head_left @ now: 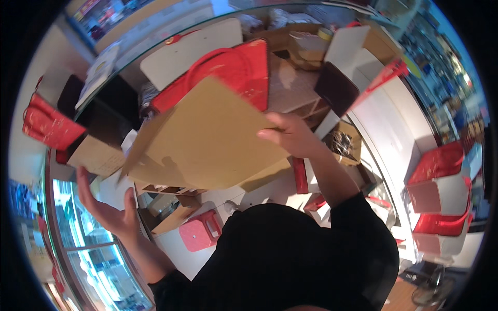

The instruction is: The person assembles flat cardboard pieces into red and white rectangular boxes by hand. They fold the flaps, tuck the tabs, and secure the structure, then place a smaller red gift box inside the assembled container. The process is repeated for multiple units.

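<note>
A large folded piece of brown cardboard point(207, 137) is held up in front of me, tilted, with a narrow flap along its left side and another below. My right hand point(290, 133) pinches its right edge between thumb and fingers. At the lower left, my left hand point(111, 210) is spread with thumb and fingers apart, close to the cardboard's left corner and holding nothing. Behind the cardboard lies a red bag or case with a round raised shape point(236, 65), partly covered by it.
A red plastic stool point(199, 231) stands on the floor below. Lit glass display cases point(93, 259) are at left. Red-and-white gift bags point(438, 194) line the right side, near a white counter point(389, 114). An open carton point(345, 144) holds dark items. Another carton point(98, 155) sits left.
</note>
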Tool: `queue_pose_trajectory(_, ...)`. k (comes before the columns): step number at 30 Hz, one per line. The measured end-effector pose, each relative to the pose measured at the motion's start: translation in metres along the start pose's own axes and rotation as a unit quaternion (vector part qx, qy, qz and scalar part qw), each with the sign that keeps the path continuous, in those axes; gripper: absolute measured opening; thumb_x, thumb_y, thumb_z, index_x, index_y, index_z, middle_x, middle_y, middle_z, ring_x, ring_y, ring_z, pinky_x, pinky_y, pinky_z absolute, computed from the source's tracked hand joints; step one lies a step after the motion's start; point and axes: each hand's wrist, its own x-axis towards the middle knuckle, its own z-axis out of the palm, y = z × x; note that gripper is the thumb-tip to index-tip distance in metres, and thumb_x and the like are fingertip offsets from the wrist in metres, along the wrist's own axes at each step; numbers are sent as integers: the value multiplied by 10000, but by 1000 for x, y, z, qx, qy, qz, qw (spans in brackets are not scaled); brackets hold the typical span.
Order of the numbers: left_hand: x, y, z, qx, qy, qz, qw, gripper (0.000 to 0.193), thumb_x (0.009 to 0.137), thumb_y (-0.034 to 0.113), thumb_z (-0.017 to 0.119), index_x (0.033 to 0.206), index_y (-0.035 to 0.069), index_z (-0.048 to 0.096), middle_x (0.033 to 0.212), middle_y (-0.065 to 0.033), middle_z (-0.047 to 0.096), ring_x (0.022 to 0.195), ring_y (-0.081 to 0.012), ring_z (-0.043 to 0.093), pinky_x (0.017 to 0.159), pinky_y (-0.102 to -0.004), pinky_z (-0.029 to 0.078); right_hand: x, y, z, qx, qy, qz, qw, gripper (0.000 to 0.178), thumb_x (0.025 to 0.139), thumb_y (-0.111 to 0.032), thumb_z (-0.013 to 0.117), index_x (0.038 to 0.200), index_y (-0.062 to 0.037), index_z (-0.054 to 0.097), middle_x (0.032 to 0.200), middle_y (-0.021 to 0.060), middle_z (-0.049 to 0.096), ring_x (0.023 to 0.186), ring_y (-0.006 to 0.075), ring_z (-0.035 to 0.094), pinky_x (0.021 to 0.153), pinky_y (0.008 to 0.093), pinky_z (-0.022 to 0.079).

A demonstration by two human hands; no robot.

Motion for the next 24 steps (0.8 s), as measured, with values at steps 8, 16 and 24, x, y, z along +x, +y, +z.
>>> queue_pose_trajectory(8,-107,-15,52,-487,-63,-462,738,546,717,151,724,1167,-17,464,1098,-83,561,979,-168,541,844,-307,428,15,34,12,298,59,-29,952,282,820,-69,588,1090,-11,533,1009,39,587,883,110,561,742,260,465)
queue_pose_trajectory(16,-107,1,92,-200,63,-433,877,236,877,111,540,1069,-25,519,1022,-78,587,924,-128,533,806,-257,418,32,9,73,106,168,-114,973,297,843,-82,557,1102,49,491,964,149,609,883,222,595,757,322,463)
queue_pose_trajectory(24,-120,27,100,-326,63,-428,841,476,879,115,517,1292,-17,323,1219,-127,460,1113,-208,436,966,-310,311,50,17,116,105,185,-158,964,540,881,-102,464,1333,82,235,1368,219,330,1277,272,322,1017,340,263)
